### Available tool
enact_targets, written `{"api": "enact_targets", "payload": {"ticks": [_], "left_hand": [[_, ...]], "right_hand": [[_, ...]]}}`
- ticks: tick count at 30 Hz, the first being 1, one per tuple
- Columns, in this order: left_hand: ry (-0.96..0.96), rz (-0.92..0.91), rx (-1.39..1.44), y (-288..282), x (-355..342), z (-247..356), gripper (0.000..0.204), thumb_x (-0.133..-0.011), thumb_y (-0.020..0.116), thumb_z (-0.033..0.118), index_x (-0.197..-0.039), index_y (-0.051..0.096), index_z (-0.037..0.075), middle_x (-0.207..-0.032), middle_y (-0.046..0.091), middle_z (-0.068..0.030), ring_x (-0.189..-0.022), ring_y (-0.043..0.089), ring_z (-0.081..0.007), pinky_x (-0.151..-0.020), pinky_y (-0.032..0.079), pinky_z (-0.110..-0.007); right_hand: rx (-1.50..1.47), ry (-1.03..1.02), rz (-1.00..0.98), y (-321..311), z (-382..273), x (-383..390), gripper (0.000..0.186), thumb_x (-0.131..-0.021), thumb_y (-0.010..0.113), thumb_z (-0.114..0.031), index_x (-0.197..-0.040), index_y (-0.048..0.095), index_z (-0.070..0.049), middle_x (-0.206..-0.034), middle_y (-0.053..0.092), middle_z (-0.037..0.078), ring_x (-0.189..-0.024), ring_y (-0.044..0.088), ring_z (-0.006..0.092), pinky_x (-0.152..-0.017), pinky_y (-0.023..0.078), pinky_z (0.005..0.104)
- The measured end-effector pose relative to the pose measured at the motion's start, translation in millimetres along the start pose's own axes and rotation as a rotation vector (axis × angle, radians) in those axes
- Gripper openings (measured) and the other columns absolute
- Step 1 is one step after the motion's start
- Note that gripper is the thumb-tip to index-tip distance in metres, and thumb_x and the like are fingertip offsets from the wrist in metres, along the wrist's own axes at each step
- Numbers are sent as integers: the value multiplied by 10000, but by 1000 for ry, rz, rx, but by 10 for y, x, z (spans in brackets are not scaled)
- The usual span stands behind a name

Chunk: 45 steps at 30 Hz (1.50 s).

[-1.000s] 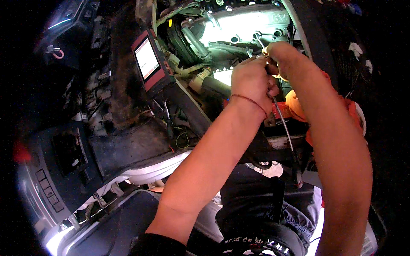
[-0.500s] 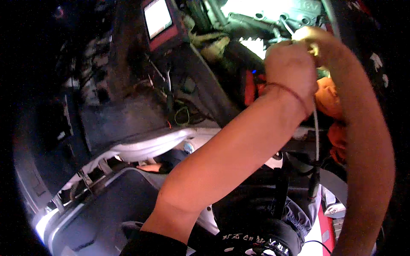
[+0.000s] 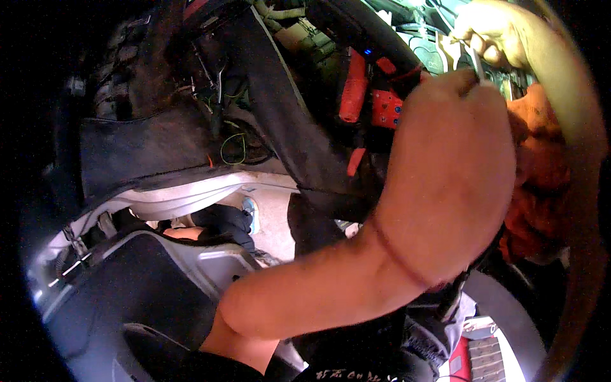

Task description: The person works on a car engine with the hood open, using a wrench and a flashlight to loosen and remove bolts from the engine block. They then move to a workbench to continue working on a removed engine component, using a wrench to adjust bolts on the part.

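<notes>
My left hand (image 3: 455,146) reaches across to the upper right, its back toward me and its fingers curled closed. From its fingertips a slim grey rod or cable (image 3: 477,65) sticks up toward my right hand. Brightly lit, my right hand (image 3: 499,35) sits just above, with fingers bent in; what they hold is hidden. A thin silver bar (image 3: 440,14) runs up and left from beside its fingers, over pale engine parts (image 3: 423,51). Under the right forearm lies a crumpled orange cloth-like thing (image 3: 541,121).
Left of my hands are a red tool (image 3: 353,86) and a red panel with blue-ringed holes (image 3: 386,108). A dark sloping panel (image 3: 280,95) crosses the middle, with a green wire loop (image 3: 233,148) beside it. A blue shoe (image 3: 252,213) and another person's arm (image 3: 184,233) show lower left.
My view has shifted, and the left hand appears larger and lower. The gap between my hands has widened, showing the slim rod between them. The red-cased screen has mostly left the view.
</notes>
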<state>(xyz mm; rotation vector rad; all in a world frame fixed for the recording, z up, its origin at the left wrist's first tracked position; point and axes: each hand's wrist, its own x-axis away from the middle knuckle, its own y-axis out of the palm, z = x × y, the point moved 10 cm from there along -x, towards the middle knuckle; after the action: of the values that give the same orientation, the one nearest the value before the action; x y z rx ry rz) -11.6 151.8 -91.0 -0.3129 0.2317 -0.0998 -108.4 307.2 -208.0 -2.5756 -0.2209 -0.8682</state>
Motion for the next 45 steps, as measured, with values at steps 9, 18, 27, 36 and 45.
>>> {"api": "enact_targets", "payload": {"ticks": [9,18,27,36,45], "left_hand": [[-422,221,565,347,394,-355,352,-1004,425,128,-1273,504,-85,-967,611,-231,-837,611,-305,-769,479,-360],[-498,125,1107,692,430,-293,335,-1022,397,128,-1276,485,-73,-923,600,-207,-820,598,-296,-756,473,-350],[-420,187,1012,663,411,-358,307,-1028,396,134,-1235,494,-69,-874,585,-183,-778,574,-242,-720,470,-335],[-387,223,868,657,212,-253,261,-1031,402,139,-1162,514,-58,-772,552,-130,-686,523,-158,-630,448,-310],[-756,47,977,772,21,-494,215,-1020,427,120,-1053,546,-56,-702,531,-53,-616,461,-86,-551,395,-273]], "right_hand": [[80,19,4,66,94,190,164,-843,580,-213,-783,619,-66,-641,517,42,-501,455,154,-431,401,310],[164,56,-13,167,146,328,170,-846,578,-219,-792,627,-66,-636,523,39,-489,453,151,-421,399,308],[307,27,9,99,32,175,176,-849,575,-225,-800,635,-67,-630,528,36,-478,451,147,-410,397,306],[641,45,-25,-170,-73,-377,183,-851,573,-231,-809,643,-67,-624,533,34,-467,449,144,-400,396,304],[595,-43,-78,-160,79,-1042,231,-876,546,-228,-818,678,-48,-618,577,47,-411,427,113,-343,358,305]]}}
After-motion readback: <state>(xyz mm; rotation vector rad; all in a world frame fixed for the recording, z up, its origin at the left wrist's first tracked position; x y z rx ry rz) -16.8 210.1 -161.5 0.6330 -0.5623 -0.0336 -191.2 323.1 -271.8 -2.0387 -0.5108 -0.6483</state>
